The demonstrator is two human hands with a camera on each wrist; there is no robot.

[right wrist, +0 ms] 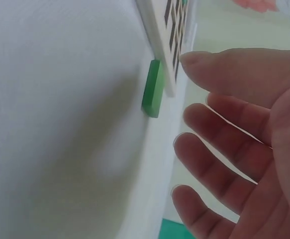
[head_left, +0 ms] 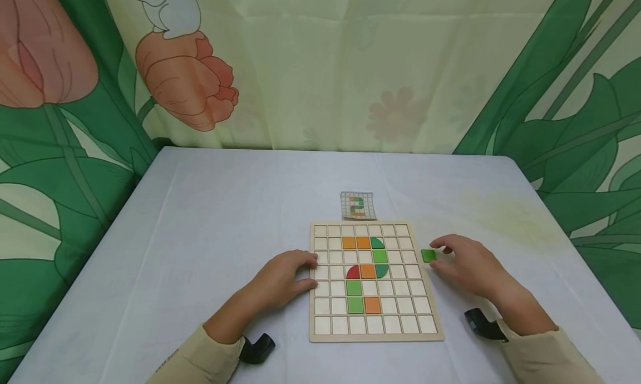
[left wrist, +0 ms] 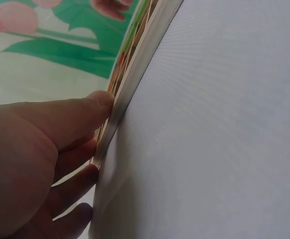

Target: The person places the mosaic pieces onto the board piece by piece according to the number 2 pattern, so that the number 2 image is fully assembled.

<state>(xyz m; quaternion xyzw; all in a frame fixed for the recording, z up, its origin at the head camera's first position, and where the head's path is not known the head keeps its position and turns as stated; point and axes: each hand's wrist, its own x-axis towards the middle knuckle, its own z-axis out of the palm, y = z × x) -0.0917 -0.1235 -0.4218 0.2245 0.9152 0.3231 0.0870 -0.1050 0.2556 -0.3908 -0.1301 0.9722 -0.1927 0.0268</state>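
A wooden grid board (head_left: 375, 338) lies on the white table. In its cells sit orange square tiles (head_left: 372, 305), light green square tiles (head_left: 354, 288), dark green curved tiles (head_left: 382, 271) and a red curved tile (head_left: 353, 271). My left hand (head_left: 285, 275) rests at the board's left edge, thumb and fingers spread along it; the left wrist view shows the thumb (left wrist: 87, 112) against the rim. Just right of the board, a loose green square tile (head_left: 428, 255) lies on the cloth. My right hand (head_left: 468, 264) is beside that tile, thumb and fingers parted, with nothing held.
Behind the board's far edge lies a small card (head_left: 358, 206) printed with a coloured grid pattern. Each wrist carries a black camera (head_left: 257, 349). A curtain (head_left: 320, 67) with flowers and leaves hangs behind the white-covered table (head_left: 240, 195).
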